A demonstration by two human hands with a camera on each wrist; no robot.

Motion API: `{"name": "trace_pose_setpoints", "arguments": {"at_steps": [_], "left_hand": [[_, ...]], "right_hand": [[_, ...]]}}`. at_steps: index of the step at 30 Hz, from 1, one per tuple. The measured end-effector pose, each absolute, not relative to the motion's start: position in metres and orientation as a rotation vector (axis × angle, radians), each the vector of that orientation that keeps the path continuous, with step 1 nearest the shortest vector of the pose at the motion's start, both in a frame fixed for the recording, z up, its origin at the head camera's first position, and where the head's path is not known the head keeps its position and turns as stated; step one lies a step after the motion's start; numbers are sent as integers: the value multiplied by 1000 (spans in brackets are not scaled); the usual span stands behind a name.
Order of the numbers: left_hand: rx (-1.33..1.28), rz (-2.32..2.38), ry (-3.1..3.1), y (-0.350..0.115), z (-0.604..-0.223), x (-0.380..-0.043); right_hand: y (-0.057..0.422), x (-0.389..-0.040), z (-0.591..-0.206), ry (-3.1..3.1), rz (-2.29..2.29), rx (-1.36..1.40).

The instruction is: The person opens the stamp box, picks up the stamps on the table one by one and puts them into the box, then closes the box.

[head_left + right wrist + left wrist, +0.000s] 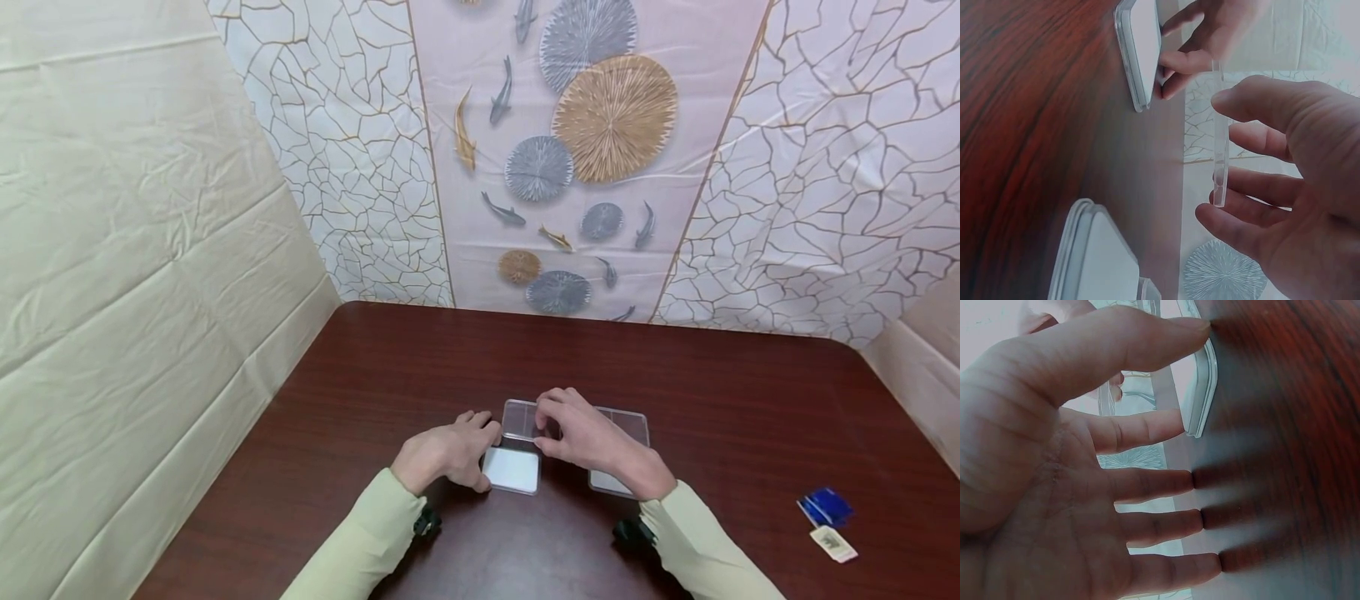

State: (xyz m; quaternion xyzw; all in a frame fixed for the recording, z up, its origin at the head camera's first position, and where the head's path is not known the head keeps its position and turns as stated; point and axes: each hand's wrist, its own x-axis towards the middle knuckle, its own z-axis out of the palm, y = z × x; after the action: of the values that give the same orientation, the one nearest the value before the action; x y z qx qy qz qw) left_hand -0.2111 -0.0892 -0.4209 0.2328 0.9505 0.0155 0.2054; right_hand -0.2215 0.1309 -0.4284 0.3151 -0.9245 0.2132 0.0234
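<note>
My right hand (581, 429) pinches a clear plastic lid (519, 419) between thumb and fingers. In the right wrist view the lid (1220, 150) appears edge-on, held above the table. Just nearer me, a small flat clear case with a white top (513, 470) lies on the table. My left hand (450, 452) is at that case's left end, thumb and index finger touching its edges. The other left fingers (1166, 522) are straight, their tips on the tabletop. A second white-topped case (609, 483) lies under my right wrist, partly hidden by it.
Beyond the right forearm lies another clear plastic piece (628, 423), partly covered by the hand. Blue packets (827, 507) and a small cream card (833, 543) are at the right of the dark wooden table (720, 400). Patterned cloth (375, 150) hangs behind the table.
</note>
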Motion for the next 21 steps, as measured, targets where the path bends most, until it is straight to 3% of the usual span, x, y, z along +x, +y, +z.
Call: {"name": "trace_pose_setpoints", "arguments": {"at_steps": [21], "left_hand": [[651, 42, 2650, -90, -420, -210]], "right_hand": [[126, -231, -442, -2891, 696, 888]]}}
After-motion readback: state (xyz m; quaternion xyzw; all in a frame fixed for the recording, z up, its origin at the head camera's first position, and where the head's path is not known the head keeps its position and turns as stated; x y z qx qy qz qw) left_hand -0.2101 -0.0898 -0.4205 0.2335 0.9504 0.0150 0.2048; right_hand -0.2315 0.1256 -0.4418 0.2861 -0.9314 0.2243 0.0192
